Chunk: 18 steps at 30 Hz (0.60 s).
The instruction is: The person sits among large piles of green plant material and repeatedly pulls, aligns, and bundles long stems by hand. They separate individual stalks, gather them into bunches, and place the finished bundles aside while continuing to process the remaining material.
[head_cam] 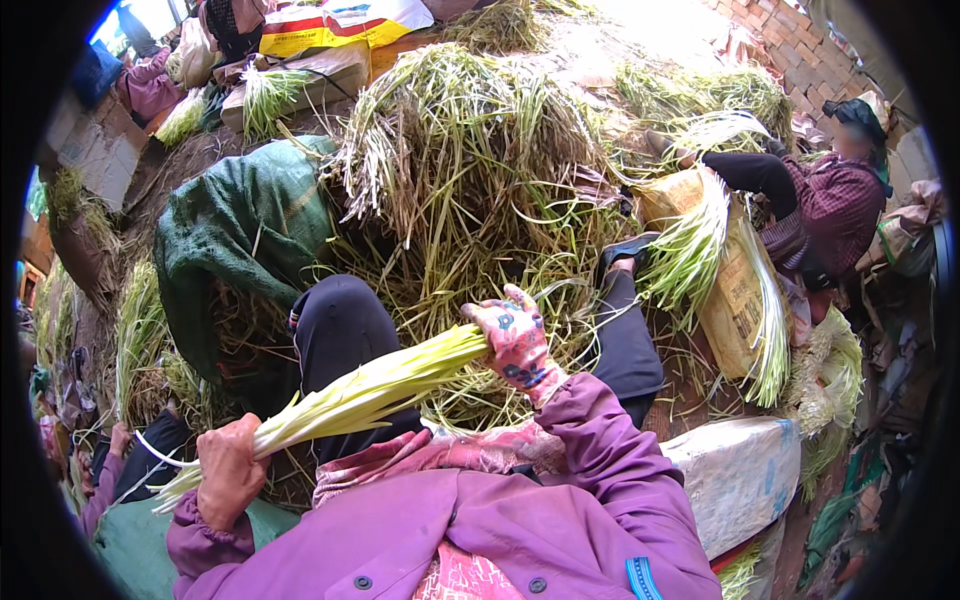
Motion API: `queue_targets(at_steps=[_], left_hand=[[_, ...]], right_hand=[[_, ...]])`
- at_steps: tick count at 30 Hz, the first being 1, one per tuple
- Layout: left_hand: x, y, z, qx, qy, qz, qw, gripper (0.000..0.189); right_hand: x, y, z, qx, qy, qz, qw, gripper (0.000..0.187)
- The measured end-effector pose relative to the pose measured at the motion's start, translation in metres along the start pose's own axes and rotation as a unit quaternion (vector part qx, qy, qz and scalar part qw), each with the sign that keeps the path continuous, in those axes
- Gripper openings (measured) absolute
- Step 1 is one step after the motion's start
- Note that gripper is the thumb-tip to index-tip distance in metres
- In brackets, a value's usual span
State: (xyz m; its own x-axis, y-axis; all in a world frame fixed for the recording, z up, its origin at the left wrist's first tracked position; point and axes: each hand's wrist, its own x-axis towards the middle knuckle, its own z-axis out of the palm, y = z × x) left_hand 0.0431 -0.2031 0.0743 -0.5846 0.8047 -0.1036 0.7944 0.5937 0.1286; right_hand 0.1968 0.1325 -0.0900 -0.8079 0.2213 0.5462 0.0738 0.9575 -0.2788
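Note:
A bundle of pale yellow-green leafy stalks (367,390) stretches slantwise across my lap. My left hand (231,469), bare, is closed around its whitish lower end, with stalk ends sticking out below the fist. Around the greener upper end is my right hand (517,341), in a pink flowered glove. Beyond my knees rises a large heap of long green and straw-coloured stalks (450,172), with whitish ends hanging at its left side.
Left of the heap lies a green woven sack (240,225). A white wrapped block (735,480) sits at my right. A seated person (840,202) is at the right beside stalks on a yellowish sack (735,300). Other people are at the left edge and upper left.

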Motion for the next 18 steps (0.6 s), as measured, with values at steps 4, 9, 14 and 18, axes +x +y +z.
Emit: queue_targets(at_steps=[4,9,14,18], left_hand=[[-0.001,-0.003,0.004,-0.024,-0.005,-0.014,1.0,0.013],[0.0,0.002,0.009,-0.035,-0.022,-0.007,0.999,0.015],[0.003,0.019,0.029,-0.072,-0.049,0.038,0.996,0.014],[-0.006,0.019,0.033,-0.099,-0.095,0.049,0.989,0.009]], right_hand=[[-0.006,0.003,-0.002,0.037,-0.017,0.006,0.999,0.034],[-0.001,-0.003,-0.012,0.052,-0.135,0.142,0.979,0.038],[0.013,0.021,-0.007,-0.067,-0.302,0.179,0.934,0.02],[0.035,0.042,-0.012,-0.118,-0.417,0.314,0.845,0.02]])
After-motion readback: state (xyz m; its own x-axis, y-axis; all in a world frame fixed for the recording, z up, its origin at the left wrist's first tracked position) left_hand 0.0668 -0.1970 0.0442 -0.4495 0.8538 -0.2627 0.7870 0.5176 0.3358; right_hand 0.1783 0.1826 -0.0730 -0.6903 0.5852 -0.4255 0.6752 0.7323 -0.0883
